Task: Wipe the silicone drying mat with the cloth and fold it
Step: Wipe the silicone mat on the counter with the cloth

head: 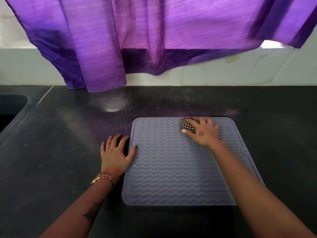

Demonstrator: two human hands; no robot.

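Observation:
A grey-blue silicone drying mat [171, 169] with wavy ridges lies flat on the dark countertop [60, 152]. My right hand [203, 133] grips a bunched black-and-white checked cloth [187, 125] and presses it on the mat near its far right corner. My left hand [115, 154] lies flat on the counter beside the mat's left edge, fingers spread, with the thumb tip on the mat's rim. A watch and bangles sit on the left wrist.
A purple curtain [145, 40] hangs over the white tiled wall [240, 73] behind the counter, its hem just above the surface. A dark sink [10, 109] is set into the counter at far left.

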